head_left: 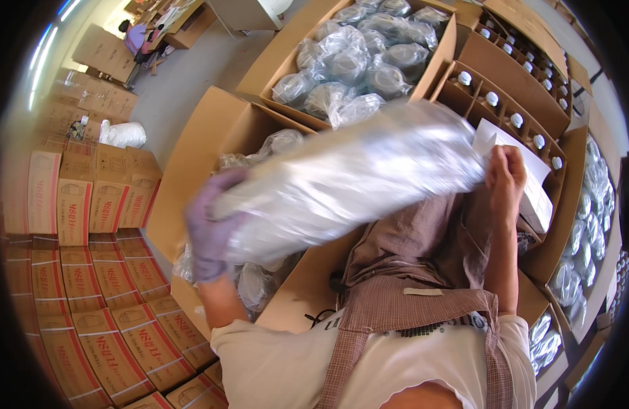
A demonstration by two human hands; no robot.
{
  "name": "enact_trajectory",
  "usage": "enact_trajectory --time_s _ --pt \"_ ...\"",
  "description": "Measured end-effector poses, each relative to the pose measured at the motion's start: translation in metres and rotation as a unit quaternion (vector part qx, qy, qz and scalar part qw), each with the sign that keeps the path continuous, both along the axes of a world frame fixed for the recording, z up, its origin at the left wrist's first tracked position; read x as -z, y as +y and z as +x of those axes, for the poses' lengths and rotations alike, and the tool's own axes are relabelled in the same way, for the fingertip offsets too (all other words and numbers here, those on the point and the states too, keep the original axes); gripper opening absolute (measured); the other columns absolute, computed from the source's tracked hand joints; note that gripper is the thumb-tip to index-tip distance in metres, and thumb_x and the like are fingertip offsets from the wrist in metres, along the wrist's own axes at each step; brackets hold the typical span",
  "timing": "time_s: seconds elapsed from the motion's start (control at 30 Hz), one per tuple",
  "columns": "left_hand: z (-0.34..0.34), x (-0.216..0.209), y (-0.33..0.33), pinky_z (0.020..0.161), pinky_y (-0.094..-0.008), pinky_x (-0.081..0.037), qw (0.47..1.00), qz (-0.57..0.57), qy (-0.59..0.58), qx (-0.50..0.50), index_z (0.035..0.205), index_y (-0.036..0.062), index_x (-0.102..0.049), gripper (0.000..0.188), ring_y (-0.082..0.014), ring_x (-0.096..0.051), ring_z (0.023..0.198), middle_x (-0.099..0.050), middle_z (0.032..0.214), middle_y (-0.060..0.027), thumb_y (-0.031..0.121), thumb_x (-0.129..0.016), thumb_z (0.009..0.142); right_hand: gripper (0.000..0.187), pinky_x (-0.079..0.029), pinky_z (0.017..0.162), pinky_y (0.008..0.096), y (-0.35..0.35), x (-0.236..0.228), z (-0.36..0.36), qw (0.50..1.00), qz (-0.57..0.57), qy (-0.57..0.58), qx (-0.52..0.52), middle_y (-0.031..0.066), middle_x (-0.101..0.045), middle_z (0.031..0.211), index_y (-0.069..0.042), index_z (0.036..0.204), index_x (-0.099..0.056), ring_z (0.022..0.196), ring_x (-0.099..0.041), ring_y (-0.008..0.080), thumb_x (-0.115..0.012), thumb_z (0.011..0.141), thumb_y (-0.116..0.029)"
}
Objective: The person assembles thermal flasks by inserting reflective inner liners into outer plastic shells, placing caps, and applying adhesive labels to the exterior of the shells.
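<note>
A long silvery cylinder [355, 180] in a clear plastic bag lies slantwise across the view in front of me, smeared by motion. My left hand [219, 221], in a greyish-purple glove, grips its lower left end. At the upper right end, the bare fingers of my right hand [507, 170] are closed, pinching what looks like the edge of the plastic bag. Below and behind the cylinder stands an open carton [209, 129] with plastic-wrapped pieces [256, 286] inside, partly hidden by the cylinder and my left arm.
Ahead, another open carton [445, 58] holds several bagged round pieces [348, 65]. White-capped bottles [492, 99] stand in divided cartons at right, near a white box [536, 194]. More silvery bagged pieces [581, 238] lie far right. Stacked printed cartons [89, 273] fill the left. A person [136, 39] sits far off.
</note>
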State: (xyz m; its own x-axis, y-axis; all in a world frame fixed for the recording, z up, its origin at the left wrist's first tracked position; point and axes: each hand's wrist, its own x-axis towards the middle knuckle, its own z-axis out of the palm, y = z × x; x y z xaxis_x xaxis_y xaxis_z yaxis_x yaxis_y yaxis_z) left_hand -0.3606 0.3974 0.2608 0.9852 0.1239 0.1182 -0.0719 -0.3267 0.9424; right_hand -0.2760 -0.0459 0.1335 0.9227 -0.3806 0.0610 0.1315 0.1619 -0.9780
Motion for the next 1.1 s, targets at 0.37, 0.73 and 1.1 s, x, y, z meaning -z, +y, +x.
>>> enact_trajectory --time_s 0.37,0.73,1.1 --pt "0.093 0.121 0.084 0.116 -0.0453 -0.029 0.588 0.806 0.067 -0.024 0.110 0.0082 -0.066 0.041 -0.0260 -0.054 0.121 -0.063 0.118 -0.0095 0.024 -0.071 0.072 0.012 -0.037 0.052 0.0203 -0.031 0.064 -0.004 0.944 -0.279 0.172 -0.031 -0.0022 -0.057 0.069 -0.005 0.088 -0.061 0.058 -0.047 0.0037 -0.068 0.094 -0.013" --pt "0.306 0.232 0.137 0.090 -0.0436 -0.054 0.695 0.648 0.291 0.112 0.108 0.0047 -0.071 0.038 -0.0373 -0.067 0.102 -0.070 0.111 -0.0238 0.030 -0.068 0.080 0.014 -0.037 0.049 0.0199 -0.067 0.090 -0.005 0.928 -0.314 0.199 0.012 -0.0020 -0.056 0.066 -0.005 0.086 -0.060 0.054 -0.046 0.0032 -0.068 0.095 -0.013" --pt "0.324 0.382 0.172 0.109 -0.0418 -0.042 0.772 0.575 0.245 0.119 0.133 0.0120 -0.062 0.068 -0.0319 -0.053 0.131 -0.056 0.143 -0.0151 0.055 -0.069 0.081 0.015 -0.033 0.048 0.0205 -0.056 0.103 0.008 0.900 -0.390 0.190 0.043 -0.0026 -0.055 0.065 -0.005 0.086 -0.060 0.054 -0.045 0.0030 -0.067 0.096 -0.013"
